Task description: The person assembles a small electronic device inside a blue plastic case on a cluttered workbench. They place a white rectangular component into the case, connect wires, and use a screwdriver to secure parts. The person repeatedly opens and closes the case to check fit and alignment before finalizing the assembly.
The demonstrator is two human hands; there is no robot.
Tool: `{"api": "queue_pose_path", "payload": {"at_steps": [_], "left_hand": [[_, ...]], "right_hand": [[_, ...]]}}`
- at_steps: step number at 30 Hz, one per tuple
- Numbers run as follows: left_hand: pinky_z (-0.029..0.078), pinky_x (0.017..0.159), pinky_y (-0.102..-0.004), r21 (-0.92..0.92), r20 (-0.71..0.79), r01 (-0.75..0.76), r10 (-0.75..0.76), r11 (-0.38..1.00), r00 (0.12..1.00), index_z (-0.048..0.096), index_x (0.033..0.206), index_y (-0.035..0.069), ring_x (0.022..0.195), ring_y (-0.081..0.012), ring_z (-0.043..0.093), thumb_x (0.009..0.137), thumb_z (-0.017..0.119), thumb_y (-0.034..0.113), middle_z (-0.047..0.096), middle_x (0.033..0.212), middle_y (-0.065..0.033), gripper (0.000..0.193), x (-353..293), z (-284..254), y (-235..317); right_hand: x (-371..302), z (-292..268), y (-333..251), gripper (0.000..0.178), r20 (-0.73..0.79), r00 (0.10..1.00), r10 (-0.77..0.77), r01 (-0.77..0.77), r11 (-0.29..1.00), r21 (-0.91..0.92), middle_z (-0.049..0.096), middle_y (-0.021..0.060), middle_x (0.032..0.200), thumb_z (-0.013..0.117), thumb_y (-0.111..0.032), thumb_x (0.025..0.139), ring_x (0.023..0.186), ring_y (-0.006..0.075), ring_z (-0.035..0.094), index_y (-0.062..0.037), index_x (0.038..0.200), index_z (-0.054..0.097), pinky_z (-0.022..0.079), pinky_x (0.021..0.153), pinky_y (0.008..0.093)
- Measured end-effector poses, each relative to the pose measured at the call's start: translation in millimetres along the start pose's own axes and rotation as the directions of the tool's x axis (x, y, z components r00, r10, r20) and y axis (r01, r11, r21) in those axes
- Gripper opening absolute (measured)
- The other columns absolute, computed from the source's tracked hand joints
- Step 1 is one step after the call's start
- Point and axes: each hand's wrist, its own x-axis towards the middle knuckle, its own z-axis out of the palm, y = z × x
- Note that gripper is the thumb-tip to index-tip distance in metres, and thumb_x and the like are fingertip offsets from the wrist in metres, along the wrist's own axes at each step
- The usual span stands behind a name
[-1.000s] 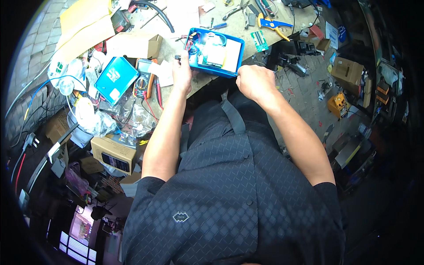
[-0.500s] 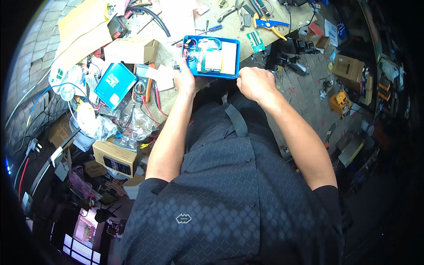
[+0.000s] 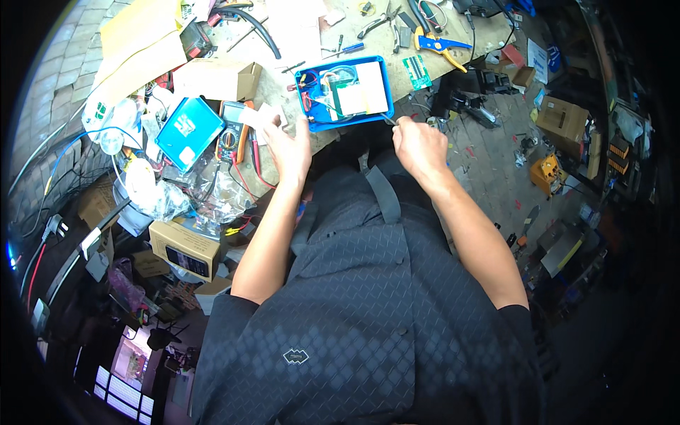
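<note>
While the box point(image 3: 350, 124) sits at the near edge of the bench point(image 3: 340, 28), wires point(image 3: 306, 103) and a white block point(image 3: 372, 85) lie inside it. By its near left corner the left hand point(image 3: 289, 147) has its fingers spread; whether they touch, I cannot tell. The right hand point(image 3: 421, 145), curled tight, holds a slim tool point(image 3: 389, 120) at the near right corner. Right of the box lies a green board point(image 3: 417, 72); left, a meter point(image 3: 228, 138).

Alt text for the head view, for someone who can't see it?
A blue box holding wires sits at the bench's near edge; the right hand holds a thin object at its near right corner, the left hand is open by its near left corner. A multimeter lies left.
</note>
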Motion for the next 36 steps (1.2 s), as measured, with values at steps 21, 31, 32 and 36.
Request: {"api": "queue_pose_path", "payload": {"at_steps": [21, 31, 32, 36], "left_hand": [[0.026, 0.13, -0.0543, 0.46, 0.707, -0.778, 0.354, 0.429, 0.613, 0.031, 0.167, 0.005, 0.155, -0.037, 0.038, 0.051, 0.103, 0.058, 0.043, 0.165, -0.0192, 0.146, 36, 44, 138], [0.031, 0.128, -0.05, 0.451, 0.68, -0.777, 0.394, 0.439, 0.618, 0.034, 0.166, 0.006, 0.152, -0.0382, 0.041, 0.045, 0.105, 0.054, 0.045, 0.162, -0.0193, 0.148, 36, 49, 134], [0.032, 0.127, -0.0498, 0.446, 0.681, -0.776, 0.394, 0.445, 0.617, 0.034, 0.166, 0.006, 0.152, -0.0385, 0.041, 0.045, 0.105, 0.054, 0.045, 0.162, -0.0192, 0.149, 36, 48, 134], [0.033, 0.127, -0.0491, 0.455, 0.68, -0.769, 0.382, 0.448, 0.625, 0.034, 0.166, 0.007, 0.151, -0.039, 0.042, 0.043, 0.106, 0.053, 0.045, 0.162, -0.019, 0.15, 35, 48, 136]], "right_hand": [[54, 7, 32, 0.025, 0.72, 0.691, 0.055, -0.623, 0.551, 0.556, 0.059, 0.0006, 0.074, 0.059, -0.021, 0.106, 0.05, 0.0116, 0.051, 0.0006, 0.114, 0.069, 0.04, 0.046, 0.0323], [25, 34, 34, 0.034, 0.376, 0.925, 0.062, -0.258, 0.827, 0.499, 0.074, 0.0235, 0.105, 0.057, -0.031, 0.108, 0.103, 0.0416, 0.071, -0.0002, 0.104, 0.072, 0.054, 0.09, 0.0518], [22, 41, 36, 0.033, 0.321, 0.945, 0.056, -0.225, 0.826, 0.517, 0.073, 0.0217, 0.096, 0.058, -0.029, 0.108, 0.094, 0.039, 0.072, -0.0001, 0.101, 0.07, 0.054, 0.084, 0.0504], [14, 41, 35, 0.03, 0.255, 0.965, 0.059, -0.188, 0.834, 0.519, 0.073, 0.0199, 0.089, 0.057, -0.029, 0.108, 0.09, 0.041, 0.072, -0.002, 0.101, 0.068, 0.054, 0.08, 0.0511]]}}
